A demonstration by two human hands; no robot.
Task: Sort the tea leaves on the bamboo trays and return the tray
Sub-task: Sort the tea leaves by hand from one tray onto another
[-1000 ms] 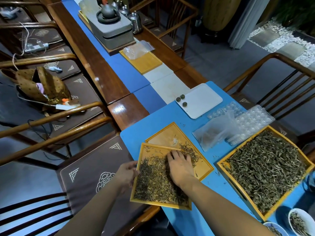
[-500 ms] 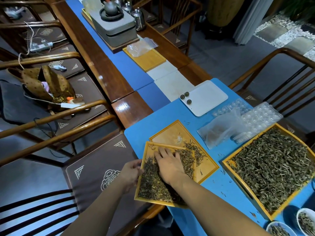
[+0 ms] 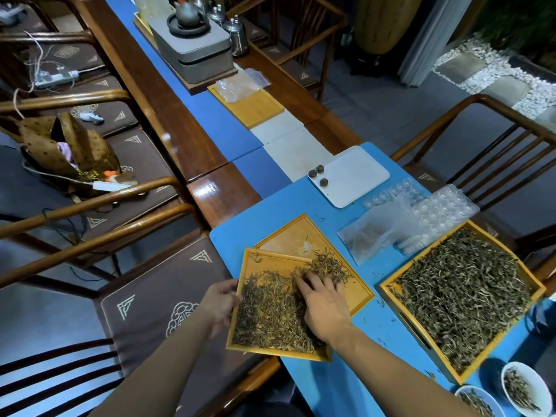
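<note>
left hand (image 3: 221,305) grips small tray (image 3: 245,299) edge | right hand (image 3: 323,302) fingers (image 3: 302,281) spread on tea leaves (image 3: 264,314) | second tray (image 3: 359,291) under it

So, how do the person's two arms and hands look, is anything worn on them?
Both forearms are bare as far as the picture shows: no sleeves, gloves, watch or bracelet. The left hand and right hand show no rings on the visible fingers.

Right hand (image 3: 325,308) swept tea leaves (image 3: 328,266) onto lower tray (image 3: 362,296).
</note>
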